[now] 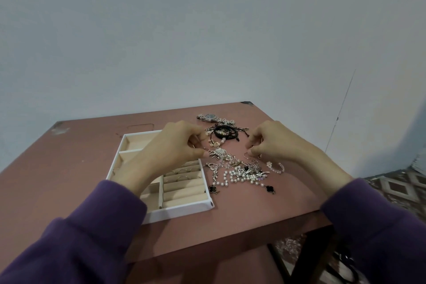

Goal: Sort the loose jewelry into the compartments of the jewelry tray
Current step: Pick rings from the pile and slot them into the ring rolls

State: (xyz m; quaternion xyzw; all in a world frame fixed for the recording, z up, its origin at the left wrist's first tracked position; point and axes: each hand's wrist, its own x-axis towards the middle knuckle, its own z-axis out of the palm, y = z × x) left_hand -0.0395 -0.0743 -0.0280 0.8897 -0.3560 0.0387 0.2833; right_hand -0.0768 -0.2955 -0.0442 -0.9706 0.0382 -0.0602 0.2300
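Two hands in purple sleeves reach over a reddish-brown desk (230, 212) that fills the lower middle of the frame. Behind it a plain pale grey-white wall (207, 30) takes up the whole upper half. At the lower right edge, patterned flooring (401, 189) with diamond shapes shows beside the desk.

A white jewelry tray (184, 208) with beige compartments sits at centre left; a few rings rest in its padded ring rolls. Just right of it lies the loose jewelry (239, 168), a tangled heap of pearls, silver chains and pendants. A wristwatch (211, 117) and a black bracelet (224, 133) lie above the heap.

The left hand (175, 145), over the tray, has its fingers pinched on a silver leaf-shaped pendant (217, 153) at the heap's edge. The right hand (269, 139) has its fingertips closed together on a small ring-like piece (247, 155).
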